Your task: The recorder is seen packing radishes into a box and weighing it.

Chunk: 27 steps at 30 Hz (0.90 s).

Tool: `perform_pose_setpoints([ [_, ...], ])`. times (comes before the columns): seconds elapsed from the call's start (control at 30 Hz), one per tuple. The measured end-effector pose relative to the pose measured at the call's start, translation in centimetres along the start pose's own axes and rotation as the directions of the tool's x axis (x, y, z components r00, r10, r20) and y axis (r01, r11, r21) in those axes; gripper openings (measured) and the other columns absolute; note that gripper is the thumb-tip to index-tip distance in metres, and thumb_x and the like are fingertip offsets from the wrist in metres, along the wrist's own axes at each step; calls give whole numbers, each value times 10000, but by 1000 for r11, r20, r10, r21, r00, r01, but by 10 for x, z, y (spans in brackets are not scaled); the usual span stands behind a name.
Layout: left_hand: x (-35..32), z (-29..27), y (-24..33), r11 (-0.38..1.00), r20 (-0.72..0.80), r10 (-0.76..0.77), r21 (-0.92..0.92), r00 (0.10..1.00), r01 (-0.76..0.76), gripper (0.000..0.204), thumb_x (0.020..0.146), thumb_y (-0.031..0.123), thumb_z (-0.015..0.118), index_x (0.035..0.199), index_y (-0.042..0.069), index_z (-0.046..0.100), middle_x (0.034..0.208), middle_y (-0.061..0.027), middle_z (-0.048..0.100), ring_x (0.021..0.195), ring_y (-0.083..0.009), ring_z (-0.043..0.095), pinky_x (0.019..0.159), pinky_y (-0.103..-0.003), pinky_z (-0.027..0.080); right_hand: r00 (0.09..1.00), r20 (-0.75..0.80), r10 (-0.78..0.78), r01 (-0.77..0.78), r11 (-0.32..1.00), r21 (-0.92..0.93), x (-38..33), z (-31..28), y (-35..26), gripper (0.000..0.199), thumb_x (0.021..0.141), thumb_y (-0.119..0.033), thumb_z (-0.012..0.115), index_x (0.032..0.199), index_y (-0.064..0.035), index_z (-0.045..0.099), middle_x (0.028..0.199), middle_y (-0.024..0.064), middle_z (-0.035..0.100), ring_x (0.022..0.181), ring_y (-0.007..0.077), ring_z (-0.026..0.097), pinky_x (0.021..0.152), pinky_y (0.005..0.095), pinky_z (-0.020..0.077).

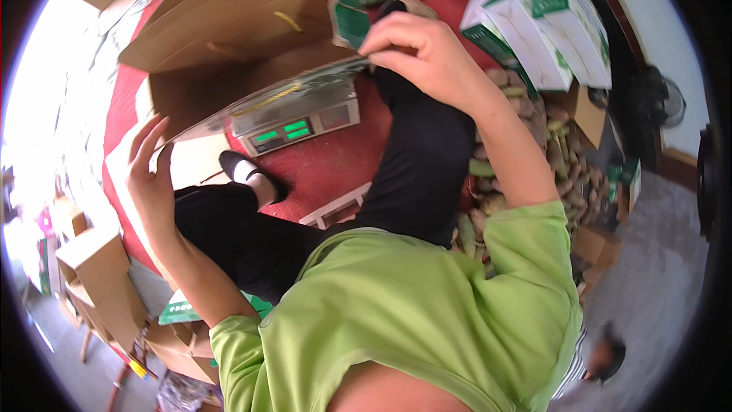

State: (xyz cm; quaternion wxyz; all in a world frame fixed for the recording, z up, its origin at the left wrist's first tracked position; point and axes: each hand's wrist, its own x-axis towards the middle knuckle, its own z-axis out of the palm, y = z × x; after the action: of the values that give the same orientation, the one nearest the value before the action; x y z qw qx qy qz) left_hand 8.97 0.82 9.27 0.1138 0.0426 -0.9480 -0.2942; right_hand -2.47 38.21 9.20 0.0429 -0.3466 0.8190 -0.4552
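An open cardboard box (229, 38) stands in front of me, brown inside with green printed flaps, its near wall tilted toward me. My right hand (423, 53) pinches the box's near right corner between thumb and fingers, beside a green flap (347, 11). At the near left corner my left hand (145, 179) has its fingers curled over the rim, with the thumb on the outer side. A yellow cord handle (288, 21) shows inside on the far wall. Below the box is a digital scale (297, 130) with green lit displays; the box hides its top.
Elongated root vegetables (560, 152) lie heaped to my right. Several white-and-green cartons (534, 19) stand behind them at the upper right. Brown cardboard boxes (107, 275) are at my left. A red floor covering (305, 164) lies under the scale. Another person (602, 355) appears at the lower right.
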Motion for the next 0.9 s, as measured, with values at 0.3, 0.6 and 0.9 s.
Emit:
perform_pose_setpoints([
  [0.3, -2, 42, 12, 848, -147, 337, 477, 930, -232, 435, 814, 141, 700, 1238, 188, 614, 1211, 0, 631, 1222, -228, 513, 1096, -496, 257, 813, -325, 484, -496, 867, 51, -118, -49, 85, 191, 854, -96, 643, 1030, -26, 669, 931, 6, 668, 820, 70, 594, 753, 244, 485],
  [0.6, 9, 59, 4, 813, -112, 436, 474, 893, -337, 301, 826, 169, 707, 1117, 119, 652, 1036, 14, 690, 946, -163, 625, 990, -394, 342, 733, -69, 676, -600, 596, -534, -423, 89, 228, 103, 838, -126, 604, 873, -47, 661, 767, 34, 649, 681, 130, 612, 623, 298, 500],
  [0.9, 14, 62, -1, 820, -159, 426, 485, 891, -305, 198, 799, 199, 734, 969, 109, 690, 868, -3, 685, 808, -166, 608, 833, -342, 436, 216, 96, 972, -963, 228, -142, -578, 199, 147, 92, 727, -141, 630, 791, -83, 662, 713, 103, 667, 605, 242, 628, 622, 351, 526],
])
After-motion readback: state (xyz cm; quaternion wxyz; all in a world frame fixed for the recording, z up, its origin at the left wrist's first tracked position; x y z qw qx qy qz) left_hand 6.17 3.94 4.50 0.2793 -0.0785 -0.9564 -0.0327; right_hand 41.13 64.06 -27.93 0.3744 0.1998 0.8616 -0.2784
